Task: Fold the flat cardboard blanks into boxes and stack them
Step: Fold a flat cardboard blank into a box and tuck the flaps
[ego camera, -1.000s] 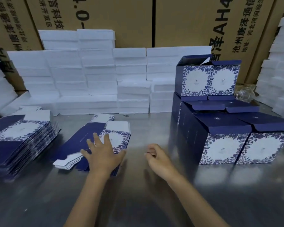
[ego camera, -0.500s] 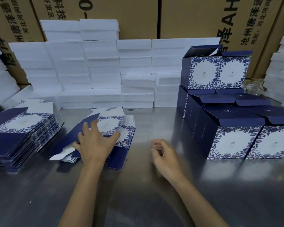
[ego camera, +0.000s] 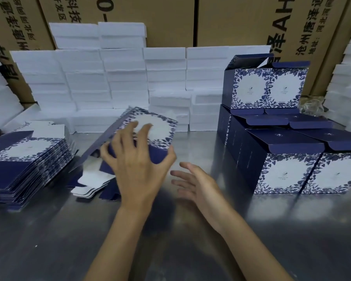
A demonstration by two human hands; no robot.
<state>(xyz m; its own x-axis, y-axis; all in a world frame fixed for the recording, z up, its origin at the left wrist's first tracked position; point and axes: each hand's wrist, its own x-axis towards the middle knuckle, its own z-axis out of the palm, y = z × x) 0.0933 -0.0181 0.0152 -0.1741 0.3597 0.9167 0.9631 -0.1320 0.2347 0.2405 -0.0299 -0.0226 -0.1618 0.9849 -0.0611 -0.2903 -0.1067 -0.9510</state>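
1. The left hand (ego camera: 137, 165) is gripping a flat navy cardboard blank with a blue-floral white panel (ego camera: 156, 128), tilting its far end up, long axis running near-to-far.
2. The right hand (ego camera: 199, 185) is hovering with relaxed fingers over the bare steel table (ego camera: 190, 230).
3. Folded navy floral boxes (ego camera: 292, 159) are standing stacked at right.

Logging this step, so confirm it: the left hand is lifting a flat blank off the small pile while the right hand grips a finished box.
Not quite. In the head view the right hand grips nothing; it hovers open over the table. The left hand does hold the flat blank raised above the small pile.
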